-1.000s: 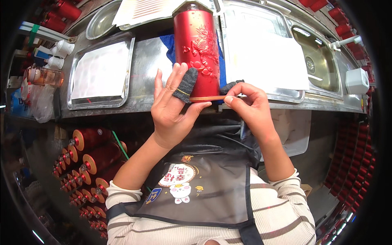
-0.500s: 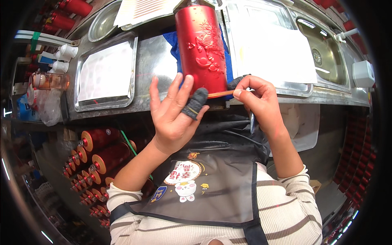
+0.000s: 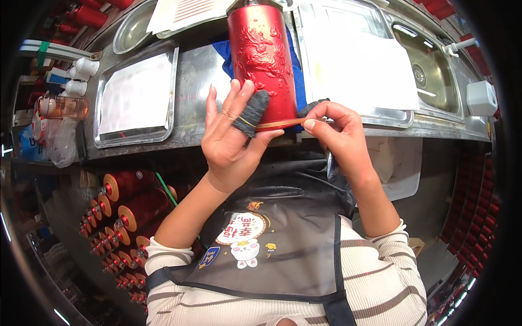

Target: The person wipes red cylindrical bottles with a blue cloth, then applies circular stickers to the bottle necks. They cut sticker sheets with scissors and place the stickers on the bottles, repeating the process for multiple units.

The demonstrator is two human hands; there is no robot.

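Note:
A shiny red bottle-shaped cylinder with raised relief lies lengthwise on a blue cloth, its near end toward me. My left hand is at the left of that end, fingers stretched; a grey fabric finger cover wraps one finger, which rests against the red side. At the right, my right hand pinches the end of a thin orange-tan strip running along the cylinder's near edge. Another grey cover shows beside my right hand, partly hidden.
A metal tray with a white sheet stands left; white sheets cover trays at right, before a sink. Several red cylinders with tan ends are stacked below the counter at left. A clear orange-tinted bottle stands far left.
The red cylinder has rolled, its relief shifting leftward. My left covered finger has moved up against its side. My right hand keeps its pinch on the strip. The whole view has shifted slightly.

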